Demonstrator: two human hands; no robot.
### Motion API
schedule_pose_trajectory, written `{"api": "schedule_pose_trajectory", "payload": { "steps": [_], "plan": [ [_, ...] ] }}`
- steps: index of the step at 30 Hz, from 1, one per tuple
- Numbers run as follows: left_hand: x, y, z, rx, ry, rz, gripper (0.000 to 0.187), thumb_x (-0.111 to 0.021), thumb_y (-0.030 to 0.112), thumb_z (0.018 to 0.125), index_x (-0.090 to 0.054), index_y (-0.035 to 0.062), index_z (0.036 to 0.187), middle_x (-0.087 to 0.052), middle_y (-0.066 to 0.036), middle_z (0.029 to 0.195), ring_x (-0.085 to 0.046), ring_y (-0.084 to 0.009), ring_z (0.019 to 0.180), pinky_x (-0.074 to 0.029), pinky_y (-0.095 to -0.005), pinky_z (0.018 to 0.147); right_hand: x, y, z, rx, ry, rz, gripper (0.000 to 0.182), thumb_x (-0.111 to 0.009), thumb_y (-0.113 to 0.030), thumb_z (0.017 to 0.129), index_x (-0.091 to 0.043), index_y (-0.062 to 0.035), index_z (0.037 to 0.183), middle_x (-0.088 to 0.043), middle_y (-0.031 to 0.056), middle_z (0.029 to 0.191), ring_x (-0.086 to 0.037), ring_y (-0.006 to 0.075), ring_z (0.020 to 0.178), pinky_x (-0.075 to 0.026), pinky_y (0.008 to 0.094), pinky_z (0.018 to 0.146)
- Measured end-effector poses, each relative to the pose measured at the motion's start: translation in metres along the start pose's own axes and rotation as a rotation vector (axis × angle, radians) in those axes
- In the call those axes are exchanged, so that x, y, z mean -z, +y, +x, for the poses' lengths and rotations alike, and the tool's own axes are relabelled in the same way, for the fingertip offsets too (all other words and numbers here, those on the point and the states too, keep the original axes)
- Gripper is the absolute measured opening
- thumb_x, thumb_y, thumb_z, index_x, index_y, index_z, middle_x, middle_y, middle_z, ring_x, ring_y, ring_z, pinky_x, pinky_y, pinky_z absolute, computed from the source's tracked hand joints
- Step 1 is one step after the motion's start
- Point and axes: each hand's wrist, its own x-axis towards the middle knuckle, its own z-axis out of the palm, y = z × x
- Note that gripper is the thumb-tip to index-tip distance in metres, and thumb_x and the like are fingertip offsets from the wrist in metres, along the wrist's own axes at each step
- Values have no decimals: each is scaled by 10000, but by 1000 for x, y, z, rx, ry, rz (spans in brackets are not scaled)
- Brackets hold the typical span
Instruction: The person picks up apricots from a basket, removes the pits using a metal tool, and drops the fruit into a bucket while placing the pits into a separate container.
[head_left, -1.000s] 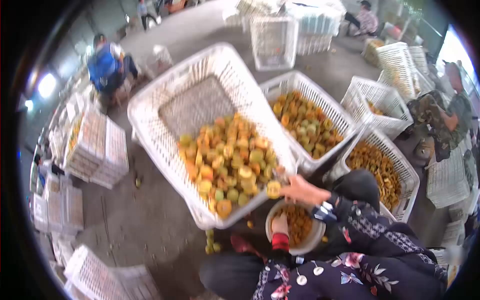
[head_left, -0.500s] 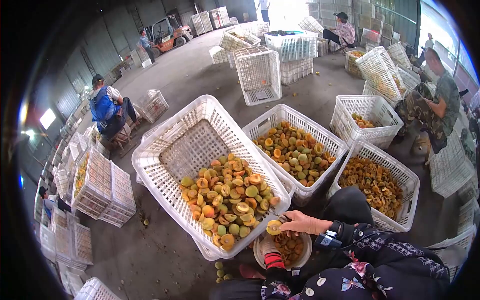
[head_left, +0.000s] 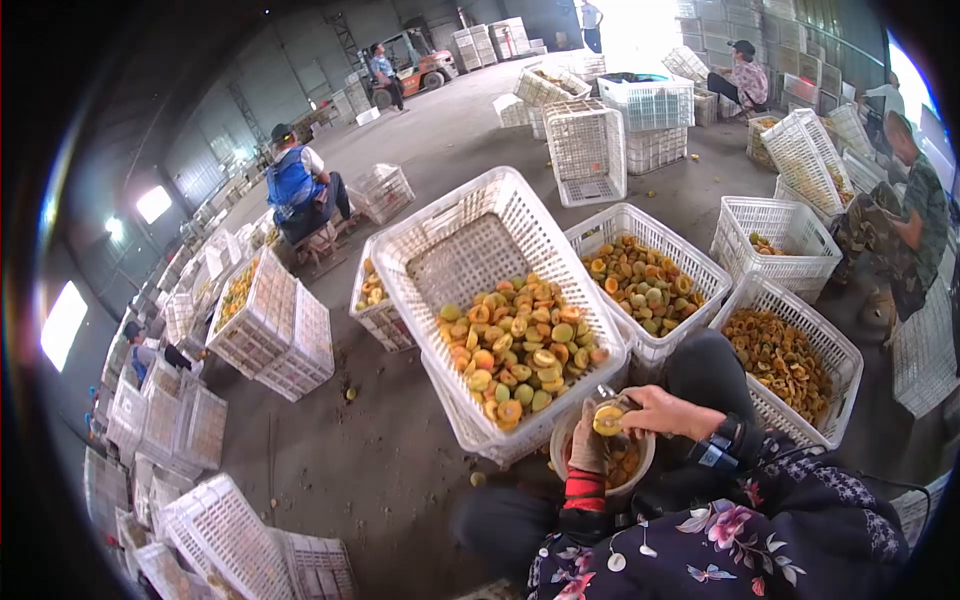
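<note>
My left hand [head_left: 589, 446], in a pale soiled glove with a red cuff, is closed at a cut apricot half [head_left: 607, 420], whose yellow inside faces up. My bare right hand [head_left: 668, 412] is closed against the fruit's right side. A small shiny metal tool [head_left: 605, 390] shows at its fingertips; its shape is mostly hidden. Both hands are over a white bucket [head_left: 648, 470] that holds apricot pieces. Just beyond them, a tilted white crate [head_left: 425, 255] rests on another crate and holds many apricots [head_left: 520, 345], whole and halved.
A crate of apricots [head_left: 700, 262] and a crate of darker pitted halves [head_left: 850, 375] stand to the right. Stacked crates [head_left: 275, 325] are at left. Several people sit working around the hall, one in a blue vest [head_left: 292, 183]. A forklift [head_left: 415, 70] is at the back.
The view has swung left, so the scene sits further right. My gloved hand has come up beside the apricot half, and both hands are now over the bucket rather than at the crate's corner.
</note>
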Motion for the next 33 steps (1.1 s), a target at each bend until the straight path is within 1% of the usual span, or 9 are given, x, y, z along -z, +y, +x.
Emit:
{"api": "schedule_pose_trajectory", "payload": {
  "steps": [5, 13, 14, 18, 23, 27, 28, 31, 33],
  "plan": [
    [-22, 23, -41, -153, -112, -135, 564, -405, 547, 993, -619, 41, 1119, -682, -73, 957, -665, -202, 836, -527, -309, 763, -9, -19, -15, 105, -61, -193, 305, -626, -182, 859, -613, -11, 1111, -654, 54, 712, -608, 113, 544, -475, 276, 473],
    [-27, 38, -72, -135, 276, -185, 486, -440, 480, 1006, -626, 36, 1071, -659, -41, 881, -627, -138, 702, -486, -243, 550, -27, -11, -14, 223, 54, -193, 327, -679, -181, 854, -552, 45, 1054, -610, 141, 758, -635, 184, 571, -485, 340, 523],
    [-22, 34, -71, -129, 296, -190, 486, -440, 480, 1006, -626, 36, 1071, -659, -41, 881, -627, -138, 702, -486, -243, 550, -25, -16, -20, 229, 47, -223, 295, -668, -174, 858, -552, 37, 1029, -617, 188, 780, -662, 290, 630, -497, 394, 565],
    [-48, 42, -77, -357, 413, -177, 493, -451, 484, 999, -613, 26, 1079, -653, -49, 895, -619, -153, 735, -507, -265, 597, -27, -1, -38, 527, 140, -438, 306, -640, -187, 872, -529, 10, 1079, -629, 258, 835, -613, 467, 789, -495, 493, 683],
    [-61, 35, -74, -374, 389, -263, 437, -493, 404, 1001, -600, 3, 1135, -655, -78, 946, -631, -167, 829, -524, -311, 766, -21, 2, -45, 421, 74, -633, 298, -594, -221, 908, -500, 10, 1070, -635, 245, 779, -628, 442, 773, -497, 502, 669],
    [-61, 34, -74, -368, 336, -180, 293, -449, 276, 1036, -550, 14, 1117, -638, -119, 989, -629, -164, 830, -552, -284, 728, -16, 22, -41, 478, 101, -638, 266, -589, -226, 914, -488, 12, 980, -630, 239, 758, -632, 431, 747, -496, 492, 647],
    [-65, 30, -74, -535, 425, 394, 323, -435, 327, 1038, -558, 28, 1051, -638, -111, 946, -623, -164, 808, -546, -276, 712, -15, 23, -40, 528, 124, -629, 268, -588, -233, 916, -483, 10, 958, -627, 236, 746, -632, 429, 739, -496, 490, 641],
    [-69, 30, -70, -399, 382, -102, 275, -481, 289, 1026, -568, 29, 1051, -634, -91, 914, -617, -159, 799, -537, -270, 706, -14, 18, -44, 461, 78, -593, 271, -587, -243, 921, -481, 6, 937, -623, 233, 733, -632, 424, 730, -497, 486, 634],
    [-69, 26, -66, -412, 404, -30, 285, -486, 298, 1024, -573, 28, 1047, -632, -88, 899, -616, -158, 795, -535, -272, 705, -13, 17, -45, 465, 72, -589, 272, -587, -246, 922, -484, 5, 934, -623, 229, 725, -633, 421, 720, -498, 483, 625]
  ]
}}
